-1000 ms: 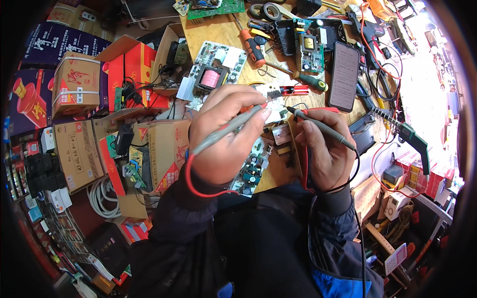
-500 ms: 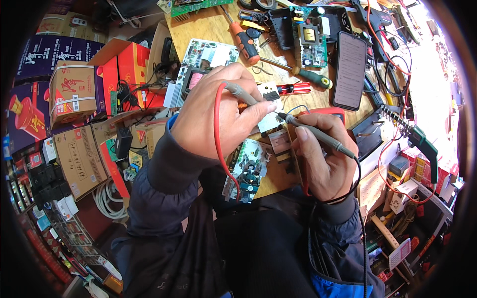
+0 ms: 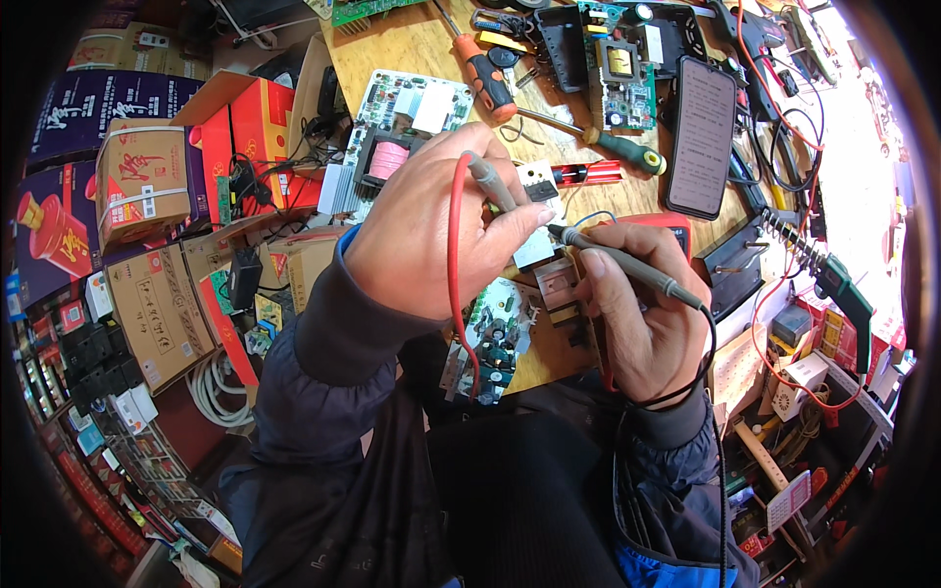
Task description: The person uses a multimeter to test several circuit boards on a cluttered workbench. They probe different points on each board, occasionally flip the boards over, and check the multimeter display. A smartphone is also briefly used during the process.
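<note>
My left hand: pinching the red-wire probe | my right hand: pinching the black-wire probe | white circuit board: on the wooden table, just by my left thumb | done: both probes up at the board | remaining: I judge the probing unfinished; tip contact and any reading I cannot tell

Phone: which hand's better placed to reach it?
Right, likely: the right hand is nearer the phone, though it holds the black-lead probe; the left hand, farther off, holds the red-lead probe.
</note>
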{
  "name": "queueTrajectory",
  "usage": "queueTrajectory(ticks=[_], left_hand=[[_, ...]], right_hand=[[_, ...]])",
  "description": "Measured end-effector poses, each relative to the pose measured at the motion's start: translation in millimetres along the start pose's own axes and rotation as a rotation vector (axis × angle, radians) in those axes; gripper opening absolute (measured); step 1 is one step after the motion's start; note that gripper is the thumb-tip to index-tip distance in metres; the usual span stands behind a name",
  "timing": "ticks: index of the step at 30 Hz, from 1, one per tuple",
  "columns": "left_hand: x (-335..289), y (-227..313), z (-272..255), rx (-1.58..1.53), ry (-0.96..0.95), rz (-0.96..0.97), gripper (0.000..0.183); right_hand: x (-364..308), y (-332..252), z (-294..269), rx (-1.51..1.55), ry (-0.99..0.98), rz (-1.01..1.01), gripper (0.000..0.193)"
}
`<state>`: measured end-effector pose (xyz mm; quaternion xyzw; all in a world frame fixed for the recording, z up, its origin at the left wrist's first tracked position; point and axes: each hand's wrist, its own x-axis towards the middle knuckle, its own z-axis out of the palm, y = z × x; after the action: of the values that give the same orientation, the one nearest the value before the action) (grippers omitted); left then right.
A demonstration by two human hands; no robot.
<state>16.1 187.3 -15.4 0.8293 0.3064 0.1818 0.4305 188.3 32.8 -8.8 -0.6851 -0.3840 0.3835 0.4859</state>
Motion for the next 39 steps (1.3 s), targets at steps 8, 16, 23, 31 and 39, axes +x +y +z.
queueTrajectory(ticks=[8,16,23,31,39], left_hand=[[-0.8,-0.9,-0.6,-0.041,-0.023,0.026,0.019],[1.0,-5.6,-0.8,0.042,-0.024,0.179,0.019],[1.0,-5.0,-0.7,-0.005,-0.035,0.072,0.019],[1.1,-5.6,-0.9,0.035,-0.032,0.154,0.019],[0.1,-4.9,0.3,0.012,-0.03,0.057,0.018]], right_hand=[[2.2,-2.8,0.7,-0.008,-0.029,0.032,0.015],[3.1,-2.0,2.3,0.048,-0.041,0.041,0.015],[3.8,0.6,2.6,0.023,-0.046,0.008,0.014],[2.9,-1.6,0.0,-0.016,-0.047,-0.017,0.013],[1.7,-1.1,1.8,0.002,-0.041,0.008,0.014]])
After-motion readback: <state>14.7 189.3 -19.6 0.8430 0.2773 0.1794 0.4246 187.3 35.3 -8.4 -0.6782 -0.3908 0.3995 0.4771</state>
